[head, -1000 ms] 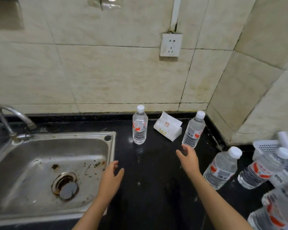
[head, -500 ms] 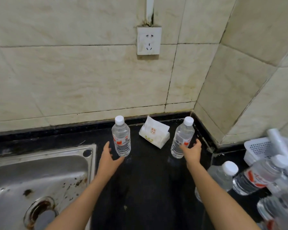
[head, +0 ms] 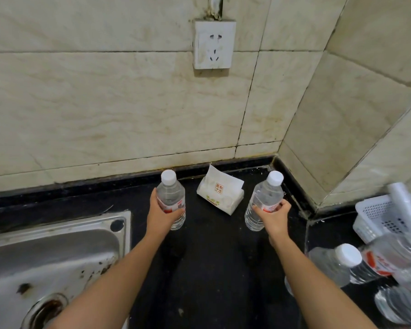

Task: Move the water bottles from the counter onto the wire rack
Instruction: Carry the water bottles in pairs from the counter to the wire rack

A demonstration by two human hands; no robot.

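Two clear water bottles with white caps and red labels stand upright on the black counter (head: 214, 257) near the back wall. My left hand (head: 160, 216) is wrapped around the left bottle (head: 171, 195). My right hand (head: 274, 216) grips the right bottle (head: 265, 198) at its label. Several more bottles (head: 337, 264) lie at the right edge, on and beside the wire rack (head: 403, 305), which is only partly in view.
A white tissue pack (head: 220, 194) sits between the two held bottles. A steel sink (head: 52, 255) fills the lower left. A white plastic basket (head: 380, 217) stands at the right, by the corner wall. A wall socket (head: 214, 43) is above.
Both hands reached forward from the front of the counter and closed around the two standing bottles. The camera moved closer and to the right.
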